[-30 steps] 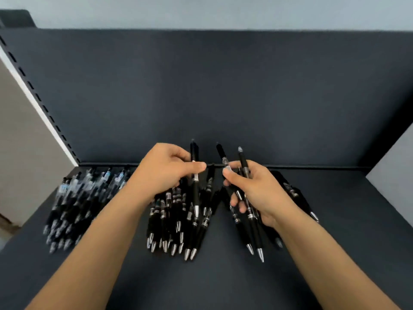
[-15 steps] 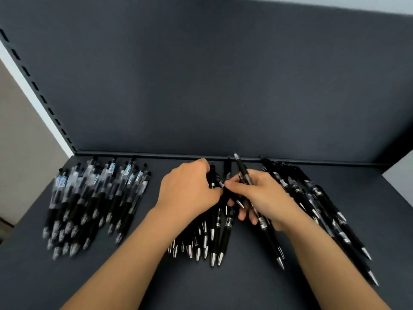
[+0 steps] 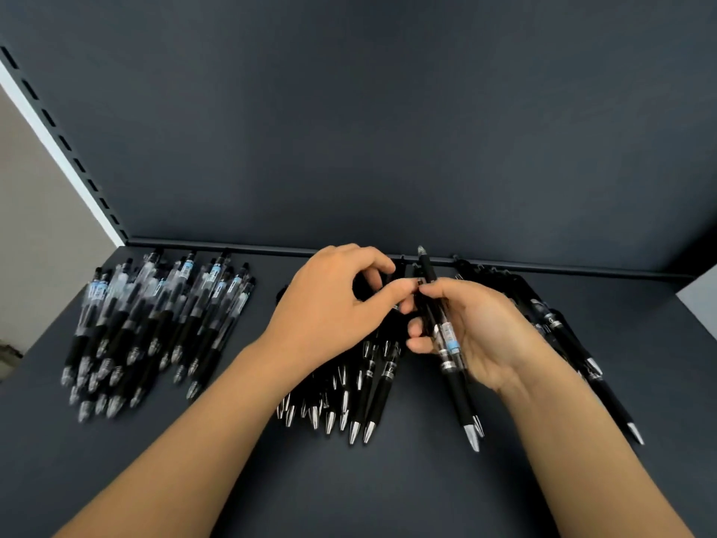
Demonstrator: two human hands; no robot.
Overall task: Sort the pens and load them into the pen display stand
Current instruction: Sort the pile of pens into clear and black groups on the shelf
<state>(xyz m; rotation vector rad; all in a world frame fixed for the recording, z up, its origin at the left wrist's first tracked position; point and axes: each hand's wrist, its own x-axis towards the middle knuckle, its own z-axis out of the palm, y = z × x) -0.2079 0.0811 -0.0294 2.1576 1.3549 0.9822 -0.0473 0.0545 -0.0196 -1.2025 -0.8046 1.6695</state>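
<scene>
Centre of the frame, our right hand clamps two pens, tips down, seemingly to compare them for sorting; our left hand curls over the black pile, whether pinching one we cannot tell; clear-barrelled pens lie grouped at left; no stand shows.

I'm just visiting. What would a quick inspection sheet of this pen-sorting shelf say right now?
Surface: dark shelf, matte.
Job's things: clear-barrelled pens piled at left; black pens in a middle pile and a right pile; display stand not seen.
Clutter: nothing seen.
Hands: right hand grips the held pens, tips toward the camera; left hand curls its fingers over the middle pile, their hold hidden.
Cables: nothing seen.
Surroundings: dark back panel; white slotted upright at left.
</scene>
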